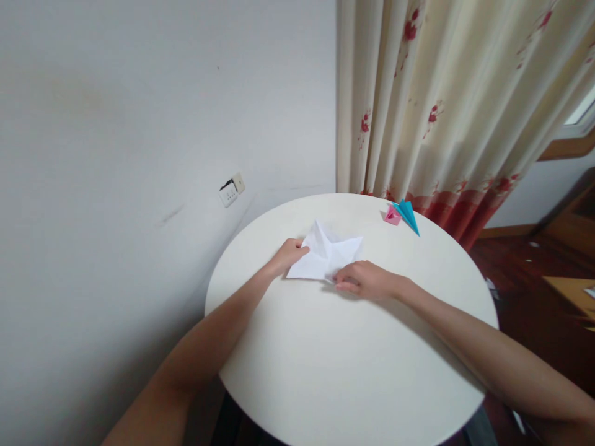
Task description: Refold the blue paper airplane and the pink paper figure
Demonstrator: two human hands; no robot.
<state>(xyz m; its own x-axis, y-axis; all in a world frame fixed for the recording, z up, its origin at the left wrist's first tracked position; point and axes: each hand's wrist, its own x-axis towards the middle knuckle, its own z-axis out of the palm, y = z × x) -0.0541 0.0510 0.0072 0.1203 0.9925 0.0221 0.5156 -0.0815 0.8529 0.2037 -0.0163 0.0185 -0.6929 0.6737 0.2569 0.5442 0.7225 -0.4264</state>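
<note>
A: Starting at the left, what is the left hand point(289, 254) doing?

B: It rests on the left edge of the white folded paper point(328, 255), fingers curled down and pinching or pressing that edge against the round white table point(325, 371). I'd call it a light hold on the paper; how tightly the fingers close I can't tell.

A: And the paper itself?

B: It lies near the middle of the table, towards the far side, partly folded, with creases and raised flaps that point up and outwards. It looks thin and very light, so I judge it bends at a touch, slides easily on the smooth top and keeps any crease pressed into it. The safest hold is at the edges and corners, with fingertips only, one hand pinning while the other works.

A: The right hand point(365, 280)?

B: It sits at the paper's near right corner, fingers bunched low on the table and closed on the edge there. So the sheet lies between the two hands, touching both.

A: Anything further right?

B: A pink paper piece point(392, 215) and a blue folded paper point(409, 215), touching each other near the far rim, well apart from the hands. A flowered curtain point(441, 93) hangs behind.
</note>
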